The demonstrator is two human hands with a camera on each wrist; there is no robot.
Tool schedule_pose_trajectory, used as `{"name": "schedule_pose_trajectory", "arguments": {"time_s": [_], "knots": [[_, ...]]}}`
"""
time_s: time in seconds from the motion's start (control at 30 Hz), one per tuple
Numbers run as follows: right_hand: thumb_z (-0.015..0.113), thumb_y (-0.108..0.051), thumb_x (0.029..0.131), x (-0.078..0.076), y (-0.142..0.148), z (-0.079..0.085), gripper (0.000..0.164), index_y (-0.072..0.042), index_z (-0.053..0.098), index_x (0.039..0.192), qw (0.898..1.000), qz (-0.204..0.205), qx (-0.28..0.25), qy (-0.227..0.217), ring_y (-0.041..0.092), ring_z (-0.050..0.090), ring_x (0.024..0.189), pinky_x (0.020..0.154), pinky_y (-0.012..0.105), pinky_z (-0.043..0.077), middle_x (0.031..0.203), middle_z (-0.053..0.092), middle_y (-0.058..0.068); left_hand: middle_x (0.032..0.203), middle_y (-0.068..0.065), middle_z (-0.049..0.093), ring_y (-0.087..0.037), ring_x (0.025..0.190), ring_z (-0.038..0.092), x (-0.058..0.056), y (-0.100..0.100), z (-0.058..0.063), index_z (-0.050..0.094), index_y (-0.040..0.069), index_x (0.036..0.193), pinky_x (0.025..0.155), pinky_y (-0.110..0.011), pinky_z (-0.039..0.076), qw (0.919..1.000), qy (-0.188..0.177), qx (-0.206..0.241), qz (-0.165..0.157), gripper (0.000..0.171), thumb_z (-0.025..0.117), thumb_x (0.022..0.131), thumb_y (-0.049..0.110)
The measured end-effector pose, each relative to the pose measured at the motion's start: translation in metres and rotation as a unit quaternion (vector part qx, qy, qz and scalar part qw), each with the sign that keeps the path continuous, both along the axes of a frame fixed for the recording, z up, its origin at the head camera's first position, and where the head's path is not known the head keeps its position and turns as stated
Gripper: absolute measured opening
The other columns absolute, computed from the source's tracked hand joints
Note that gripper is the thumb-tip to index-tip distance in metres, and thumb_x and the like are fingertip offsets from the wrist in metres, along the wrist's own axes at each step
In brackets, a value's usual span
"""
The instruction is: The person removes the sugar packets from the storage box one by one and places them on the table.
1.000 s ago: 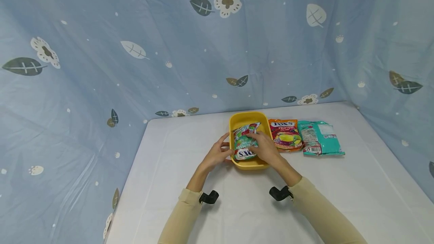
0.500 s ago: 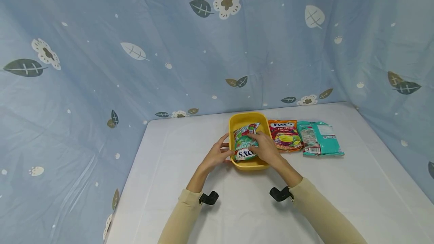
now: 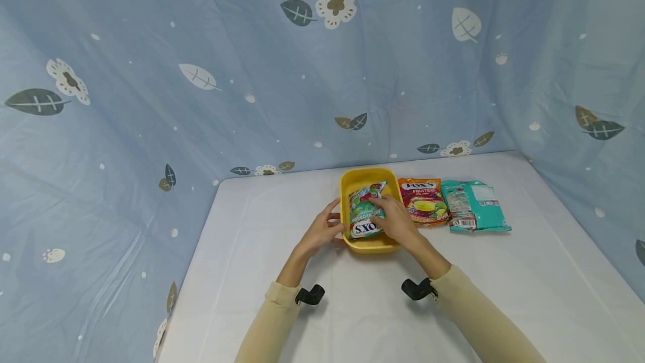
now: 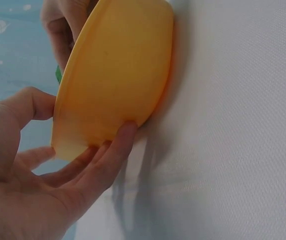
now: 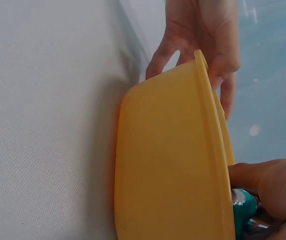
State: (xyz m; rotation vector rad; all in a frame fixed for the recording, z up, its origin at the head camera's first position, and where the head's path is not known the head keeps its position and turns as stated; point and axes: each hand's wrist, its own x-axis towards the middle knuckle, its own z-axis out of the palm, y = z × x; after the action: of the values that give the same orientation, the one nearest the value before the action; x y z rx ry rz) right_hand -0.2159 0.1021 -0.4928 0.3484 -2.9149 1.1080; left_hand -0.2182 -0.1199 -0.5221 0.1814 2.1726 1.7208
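A yellow plastic basin [image 3: 370,249] stands on the table, and a green-and-red FOX'S candy bag [image 3: 364,214] lies inside it. My left hand [image 3: 321,231] holds the basin's left side. In the left wrist view the thumb is at the rim, with the fingers [image 4: 115,160] against the outer wall. My right hand [image 3: 395,220] reaches over the right rim and grips the right side of the candy bag; some of its fingertips are hidden. Only a green corner of the bag [image 5: 243,210] shows beside that hand in the right wrist view.
An orange-red FOX'S Fruits bag [image 3: 423,203] lies right beside the basin. A teal bag [image 3: 481,209], back label up, lies farther right. Both rest on the white tablecloth [image 3: 272,200]. A blue patterned curtain [image 3: 282,83] hangs behind the table.
The candy bag has shifted slightly to the right inside the basin, with my right hand on it. My left hand stays at the basin's side. The other two bags lie where they were.
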Motion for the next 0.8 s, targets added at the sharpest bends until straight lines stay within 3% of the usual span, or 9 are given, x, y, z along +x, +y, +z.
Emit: {"name": "schedule_pose_trajectory", "arguments": {"time_s": [0.2,0.47,0.67,0.8], "knots": [[0.074,-0.013,0.086,0.0001,0.0008,0.0003,0.050,-0.005,0.060,0.134,1.000,-0.001,-0.001,0.008,0.038,0.059,0.114,0.100,0.058,0.050,0.133,0.056,0.024,0.140,-0.022,0.049,-0.035,0.119,0.058,0.0003,-0.0003,0.0006,0.024,0.027,0.156,0.082,-0.050,0.061,0.9999,0.003,-0.009,-0.001,0.079,0.063,0.090,0.010],[0.073,-0.015,0.088,0.0009,0.0036,0.0037,0.051,-0.007,0.059,0.136,1.000,-0.001,-0.007,0.001,0.040,0.056,0.119,0.102,0.059,0.048,0.137,0.053,0.023,0.141,-0.028,0.046,-0.038,0.119,0.057,-0.0020,-0.0004,0.0012,0.020,0.018,0.158,0.085,-0.058,0.058,0.9999,-0.008,-0.004,-0.012,0.080,0.061,0.090,0.005],[0.073,-0.015,0.088,0.0011,0.0058,0.0057,0.049,-0.008,0.060,0.134,1.000,0.001,-0.002,0.014,0.034,0.061,0.106,0.096,0.052,0.054,0.127,0.059,0.021,0.142,-0.024,0.048,-0.036,0.121,0.057,-0.0001,0.0003,-0.0003,0.022,0.026,0.157,0.083,-0.052,0.061,0.9999,0.004,-0.013,-0.007,0.079,0.062,0.090,0.010],[0.073,-0.015,0.088,0.0008,0.0070,0.0073,0.049,-0.009,0.060,0.135,1.000,0.000,-0.003,0.013,0.035,0.061,0.109,0.098,0.054,0.053,0.129,0.058,0.022,0.141,-0.022,0.049,-0.035,0.120,0.058,0.0011,0.0003,-0.0009,0.023,0.028,0.156,0.079,-0.046,0.063,0.9998,0.010,-0.016,-0.004,0.080,0.063,0.089,0.012]]}}
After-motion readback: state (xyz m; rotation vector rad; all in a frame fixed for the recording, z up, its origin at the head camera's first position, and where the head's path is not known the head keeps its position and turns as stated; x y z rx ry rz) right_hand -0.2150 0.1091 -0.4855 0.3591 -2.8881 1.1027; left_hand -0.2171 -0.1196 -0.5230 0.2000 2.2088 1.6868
